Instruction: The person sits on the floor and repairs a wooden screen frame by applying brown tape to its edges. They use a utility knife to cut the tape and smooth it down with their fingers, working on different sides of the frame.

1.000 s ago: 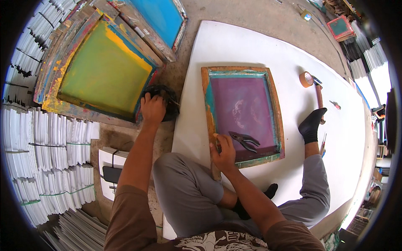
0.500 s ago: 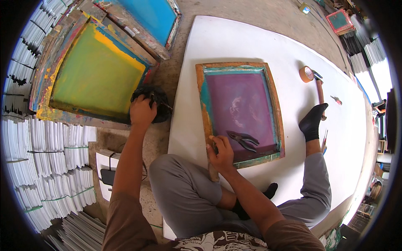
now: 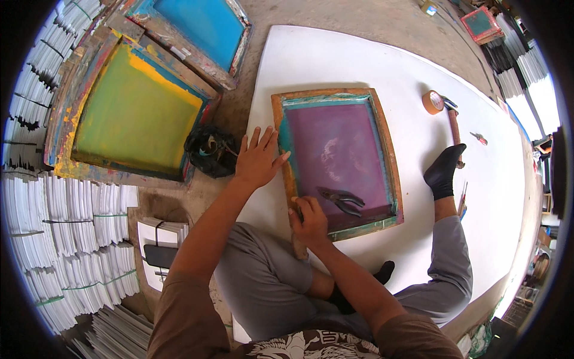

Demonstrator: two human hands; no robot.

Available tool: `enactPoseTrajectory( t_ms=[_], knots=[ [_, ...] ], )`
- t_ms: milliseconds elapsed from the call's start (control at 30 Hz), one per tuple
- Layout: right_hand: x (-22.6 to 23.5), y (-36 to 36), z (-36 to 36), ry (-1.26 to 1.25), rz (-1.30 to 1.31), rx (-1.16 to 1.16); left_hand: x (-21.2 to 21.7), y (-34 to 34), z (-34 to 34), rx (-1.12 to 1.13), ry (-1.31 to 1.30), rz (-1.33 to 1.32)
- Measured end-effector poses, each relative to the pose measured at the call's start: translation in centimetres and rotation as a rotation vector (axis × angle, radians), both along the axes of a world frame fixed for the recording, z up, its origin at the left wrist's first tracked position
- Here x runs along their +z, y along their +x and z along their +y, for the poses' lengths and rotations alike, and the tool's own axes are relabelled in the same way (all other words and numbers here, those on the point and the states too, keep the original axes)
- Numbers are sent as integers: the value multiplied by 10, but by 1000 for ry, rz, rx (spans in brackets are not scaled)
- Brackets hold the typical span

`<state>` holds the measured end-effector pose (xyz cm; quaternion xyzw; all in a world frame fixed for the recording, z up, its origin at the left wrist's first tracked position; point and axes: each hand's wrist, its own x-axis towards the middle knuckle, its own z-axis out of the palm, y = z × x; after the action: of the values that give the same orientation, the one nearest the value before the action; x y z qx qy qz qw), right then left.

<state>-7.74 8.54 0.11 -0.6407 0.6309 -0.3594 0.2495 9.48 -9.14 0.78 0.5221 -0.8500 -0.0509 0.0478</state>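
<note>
One wooden-framed purple mesh screen lies on the white board; left hand spread flat at its edge, right hand gripping its near corner beside one pair of pliers.

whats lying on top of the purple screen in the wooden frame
A pair of pliers lies on the purple screen near its lower edge, beside the right hand. Whatever is beneath the mesh is not visible.

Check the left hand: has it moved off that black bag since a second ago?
Yes. The left hand has left the black bag and swung right, now lying open on the left rail of the purple screen frame.
</note>
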Motion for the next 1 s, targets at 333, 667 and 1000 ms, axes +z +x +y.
enactPoseTrajectory(
  t_ms=[333,667,1000],
  knots=[
    [7,0,-1,-7,-73,5,-4,3,1,21,-22,-88],
    [6,-21,3,-118,43,1,7,4,8,36,41,114],
    [-1,-68,32,-60,218,-5,13,-3,35,5,36,-60]
  ],
)
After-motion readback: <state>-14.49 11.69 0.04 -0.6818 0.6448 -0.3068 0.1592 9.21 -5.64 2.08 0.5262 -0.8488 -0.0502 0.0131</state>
